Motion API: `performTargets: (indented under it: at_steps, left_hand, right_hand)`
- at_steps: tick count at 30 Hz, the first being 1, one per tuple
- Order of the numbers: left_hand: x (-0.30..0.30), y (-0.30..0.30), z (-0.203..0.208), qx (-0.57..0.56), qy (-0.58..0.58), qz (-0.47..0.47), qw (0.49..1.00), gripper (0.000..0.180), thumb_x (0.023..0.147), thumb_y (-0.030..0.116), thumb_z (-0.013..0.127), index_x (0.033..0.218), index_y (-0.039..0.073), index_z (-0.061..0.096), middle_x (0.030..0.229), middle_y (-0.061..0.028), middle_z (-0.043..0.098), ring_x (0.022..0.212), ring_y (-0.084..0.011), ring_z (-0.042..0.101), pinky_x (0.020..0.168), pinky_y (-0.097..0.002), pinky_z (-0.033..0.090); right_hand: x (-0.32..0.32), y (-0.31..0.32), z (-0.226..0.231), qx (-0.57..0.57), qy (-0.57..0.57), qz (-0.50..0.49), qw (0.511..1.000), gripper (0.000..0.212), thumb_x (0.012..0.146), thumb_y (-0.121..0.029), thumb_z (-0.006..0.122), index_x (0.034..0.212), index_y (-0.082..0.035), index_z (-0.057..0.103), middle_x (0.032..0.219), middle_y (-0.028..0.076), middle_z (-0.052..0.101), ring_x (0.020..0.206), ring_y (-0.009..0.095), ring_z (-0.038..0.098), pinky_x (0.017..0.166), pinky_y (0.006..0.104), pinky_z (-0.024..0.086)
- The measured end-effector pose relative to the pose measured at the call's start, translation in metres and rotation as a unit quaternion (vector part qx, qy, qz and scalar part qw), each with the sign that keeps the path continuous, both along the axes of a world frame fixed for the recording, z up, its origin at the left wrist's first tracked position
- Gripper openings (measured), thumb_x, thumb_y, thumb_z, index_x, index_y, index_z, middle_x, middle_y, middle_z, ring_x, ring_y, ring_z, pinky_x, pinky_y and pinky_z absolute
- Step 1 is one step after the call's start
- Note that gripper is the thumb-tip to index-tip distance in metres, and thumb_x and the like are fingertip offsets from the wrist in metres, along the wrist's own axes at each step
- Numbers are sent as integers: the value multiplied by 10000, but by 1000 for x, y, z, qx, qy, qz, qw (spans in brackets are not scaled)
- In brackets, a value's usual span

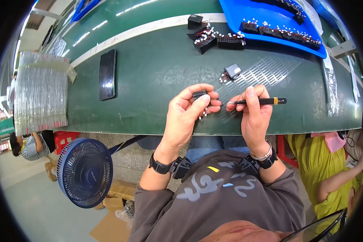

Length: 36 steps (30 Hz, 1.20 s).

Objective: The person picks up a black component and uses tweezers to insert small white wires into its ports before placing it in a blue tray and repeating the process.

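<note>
Two grips above the worktop (149, 80): your left hand (185, 109) pinches a ribbed black block (199, 94), seemingly so its white plugs (203, 114) hang clear; your right hand (254, 111) holds dark tweezers (266, 101), tips leftward, perhaps for fine reach, another block (232, 71) lying just beyond.

The 2 hands (182, 114) (255, 117) pinch near each other, forearms (153, 183) slanting inward.

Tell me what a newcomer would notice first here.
The eye would likely go first to the bright blue tray at the upper right, holding rows of black blocks with white tips. Next comes the large dark-blue fan at the lower left. In the centre, the left hand holds small black pieces and the right hand black tweezers.
</note>
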State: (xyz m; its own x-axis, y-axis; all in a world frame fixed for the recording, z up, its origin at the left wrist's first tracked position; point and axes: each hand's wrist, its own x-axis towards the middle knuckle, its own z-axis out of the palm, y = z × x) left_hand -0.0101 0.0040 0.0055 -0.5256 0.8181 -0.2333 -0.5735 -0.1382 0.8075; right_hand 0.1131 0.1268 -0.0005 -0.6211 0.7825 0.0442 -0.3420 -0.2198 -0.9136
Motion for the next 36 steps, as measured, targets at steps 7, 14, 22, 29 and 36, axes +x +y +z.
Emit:
performTargets:
  at_steps: [7, 14, 22, 29, 36]
  left_hand:
    - [7, 1, 4, 44, 37, 36, 998, 410, 969, 132, 586, 1321, -52, 482, 1230, -171, 596, 1109, -251, 628, 961, -347, 539]
    - [11, -8, 2, 31, 117, -6, 993, 472, 958, -2, 575, 1405, -44, 429, 1259, -137, 598, 1166, -184, 585, 1006, -311, 501]
    - [19, -7, -7, 9, 177, 42, 983, 494, 943, -48, 574, 1419, -4, 445, 1262, -120, 601, 1110, -160, 600, 962, -284, 522]
    - [21, -12, 1, -18, 243, 7, 970, 468, 941, -45, 584, 1396, 1, 487, 1261, -111, 599, 1083, -136, 607, 947, -274, 521]
    - [13, -13, 1, -12, 189, 2, 982, 413, 940, -43, 589, 1348, -29, 524, 1216, -115, 631, 1035, -129, 631, 913, -269, 534]
  right_hand:
    - [2, 1, -3, 12, 9, 14, 1000, 187, 1046, -181, 464, 928, -39, 491, 805, 88, 602, 699, 178, 645, 651, 305, 548]
    - [5, 0, 1, 58, -15, 49, 997, 165, 1035, -128, 479, 1123, 2, 533, 1054, 170, 667, 894, 206, 690, 767, 301, 565]
    - [1, -15, -3, 198, -4, 81, 977, 241, 912, 86, 602, 1131, 12, 537, 1197, 167, 624, 1046, 212, 660, 930, 316, 526]
    - [2, -13, -1, 226, -70, 105, 966, 266, 894, 89, 629, 1135, 14, 547, 1155, 153, 633, 1038, 198, 655, 912, 291, 529]
    - [4, -5, -1, 272, -66, 87, 956, 268, 870, 99, 654, 1107, 12, 562, 1096, 120, 636, 1008, 172, 655, 877, 278, 535]
